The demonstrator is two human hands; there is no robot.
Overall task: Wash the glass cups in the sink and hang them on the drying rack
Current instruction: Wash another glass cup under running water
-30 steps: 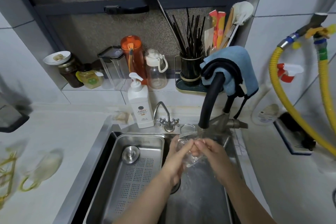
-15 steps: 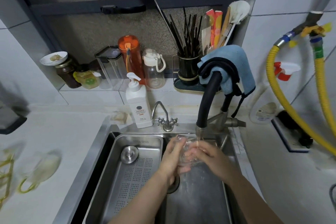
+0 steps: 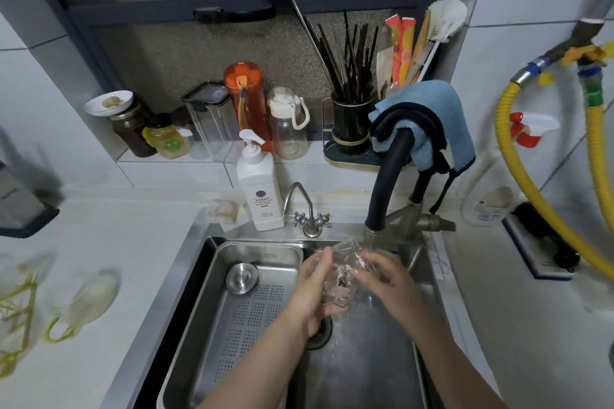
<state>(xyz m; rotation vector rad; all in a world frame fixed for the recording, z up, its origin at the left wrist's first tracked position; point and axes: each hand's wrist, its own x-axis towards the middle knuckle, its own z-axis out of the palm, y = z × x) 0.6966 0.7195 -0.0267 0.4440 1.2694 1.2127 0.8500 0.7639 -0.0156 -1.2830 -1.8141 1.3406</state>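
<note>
Over the sink [image 3: 199,279], just below the black faucet [image 3: 387,183] at twelve o'clock, my left grip [image 3: 310,289] curls around the glass cup [image 3: 342,271] from nine o'clock while my right grip [image 3: 387,279] clasps it from three o'clock

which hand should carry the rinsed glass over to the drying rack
Left, probably. The left hand already wraps the glass cup, and the gold drying rack sits on the counter to the left.

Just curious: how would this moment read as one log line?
step: rinsing | left hand: grips glass cup | right hand: holds cup | under black faucet, over sink
</note>
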